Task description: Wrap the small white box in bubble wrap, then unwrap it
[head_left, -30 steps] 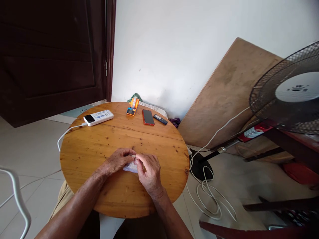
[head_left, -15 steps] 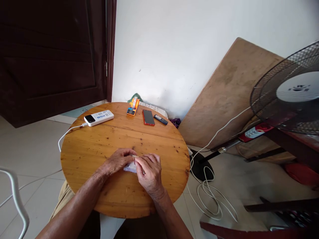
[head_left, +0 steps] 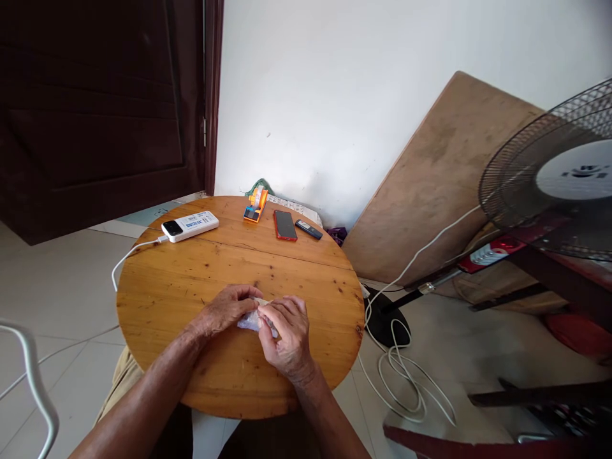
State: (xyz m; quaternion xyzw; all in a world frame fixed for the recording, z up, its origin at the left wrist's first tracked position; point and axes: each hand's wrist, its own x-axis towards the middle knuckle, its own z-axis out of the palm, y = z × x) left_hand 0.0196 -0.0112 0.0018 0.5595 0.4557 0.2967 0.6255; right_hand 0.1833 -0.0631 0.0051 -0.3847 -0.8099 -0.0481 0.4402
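Observation:
A small pale, crinkled packet that looks like clear plastic (head_left: pixel 249 321) lies near the front of the round wooden table (head_left: pixel 191 357). My left hand (head_left: pixel 234 306) is closed on its left side, fingers curled over the top edge. From the right, my right hand (head_left: pixel 287 331) pinches the packet with thumb and fingertips close to the left fingertips. Part of the packet is hidden under both hands, so its contents cannot be made out.
Along the table's back are a white power bank (head_left: pixel 191 225) with a cable, an orange tape dispenser (head_left: pixel 255 204), a red-edged phone (head_left: pixel 285 225) and a dark remote-like device (head_left: pixel 308 229). A standing fan (head_left: pixel 564 172) and coiled white cable (head_left: pixel 396 376) are at the right.
My right thumb and fingers have shifted slightly, baring more of the packet's lower right side. My left hand stays in place.

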